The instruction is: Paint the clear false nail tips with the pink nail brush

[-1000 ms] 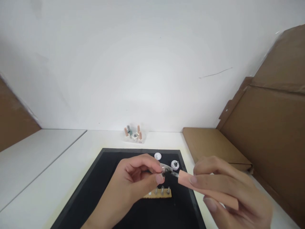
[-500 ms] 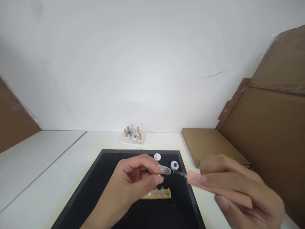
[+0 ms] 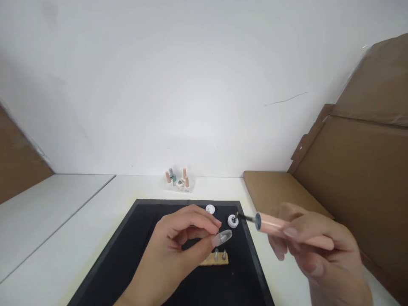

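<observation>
Between the thumb and fingers of my left hand (image 3: pixel 183 242) is a clear false nail (image 3: pixel 224 238). It sticks out past the thumb tip, pointing right. My right hand (image 3: pixel 321 250) is closed around the peach cap of a nail polish brush (image 3: pixel 274 225), its dark bristles pointing left. The brush tip is in the air, up and right of the false nail and apart from it. Behind the tip is an open small white jar (image 3: pixel 233 221) with something dark in it. A yellow strip (image 3: pixel 215 260) bearing several clear nail tips lies below my left hand, which partly covers it.
A white round lid (image 3: pixel 210 209) lies on the black mat (image 3: pixel 204 287). Near the wall, a clear tray (image 3: pixel 172 189) holds several polish bottles (image 3: pixel 186 182). A flat cardboard box (image 3: pixel 270 191) is at right, with taller cardboard (image 3: pixel 360 161) beside it.
The brush has moved away from the false nail, right and up, and turned so its cap's open end shows. My left hand has tilted the false nail so its tip points upward.
</observation>
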Available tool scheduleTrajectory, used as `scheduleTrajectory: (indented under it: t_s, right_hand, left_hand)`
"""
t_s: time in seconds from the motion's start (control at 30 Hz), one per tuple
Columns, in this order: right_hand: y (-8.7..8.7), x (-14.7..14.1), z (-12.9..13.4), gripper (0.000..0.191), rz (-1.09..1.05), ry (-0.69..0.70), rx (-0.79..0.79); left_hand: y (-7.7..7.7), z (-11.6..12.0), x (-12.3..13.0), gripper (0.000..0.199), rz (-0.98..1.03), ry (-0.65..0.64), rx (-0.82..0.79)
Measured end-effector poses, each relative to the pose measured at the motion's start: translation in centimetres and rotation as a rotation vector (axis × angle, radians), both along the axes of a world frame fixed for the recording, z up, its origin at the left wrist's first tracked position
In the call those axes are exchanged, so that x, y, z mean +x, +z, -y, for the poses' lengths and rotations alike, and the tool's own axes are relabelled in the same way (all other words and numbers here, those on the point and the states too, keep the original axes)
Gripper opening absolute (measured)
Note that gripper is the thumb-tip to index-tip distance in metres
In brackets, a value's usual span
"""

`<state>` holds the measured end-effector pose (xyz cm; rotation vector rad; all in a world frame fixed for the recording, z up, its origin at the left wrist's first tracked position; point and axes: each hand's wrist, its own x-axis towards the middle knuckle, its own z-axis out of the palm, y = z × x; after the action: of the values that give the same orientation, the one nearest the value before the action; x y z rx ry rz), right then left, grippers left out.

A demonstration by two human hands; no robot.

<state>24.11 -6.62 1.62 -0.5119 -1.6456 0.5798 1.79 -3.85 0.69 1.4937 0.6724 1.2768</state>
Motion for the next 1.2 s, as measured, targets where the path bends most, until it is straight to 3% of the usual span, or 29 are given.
scheduleTrajectory:
  t_s: [0.13,0.3,0.4,0.83,1.2]
  right_hand:
    - [-0.4,-0.9,0.0,0.012,-0.071,-0.041,-0.030]
    - [-1.1,-0.9,0.0,0.012,-0.134,-0.072,-0.136]
    - [-1.3,-0.6,0.1,0.013,-0.110,-0.093,-0.127]
    - [-0.7,-0.9,0.3,0.015,0.047,-0.165,-0.111]
    - [-0.8,-0.6,0.3,0.014,0.056,-0.235,-0.091]
  left_hand:
    - [0.4,0.0,0.1,0.026,-0.071,0.061,0.118]
    - [0.3,0.3,0.4,0.027,-0.264,0.215,0.528]
    - [-0.1,0.5,0.6,0.025,-0.323,0.258,0.656]
    - [0.3,0.6,1.0,0.024,-0.335,0.269,0.691]
    - [0.2,0.7,0.5,0.026,-0.300,0.254,0.659]
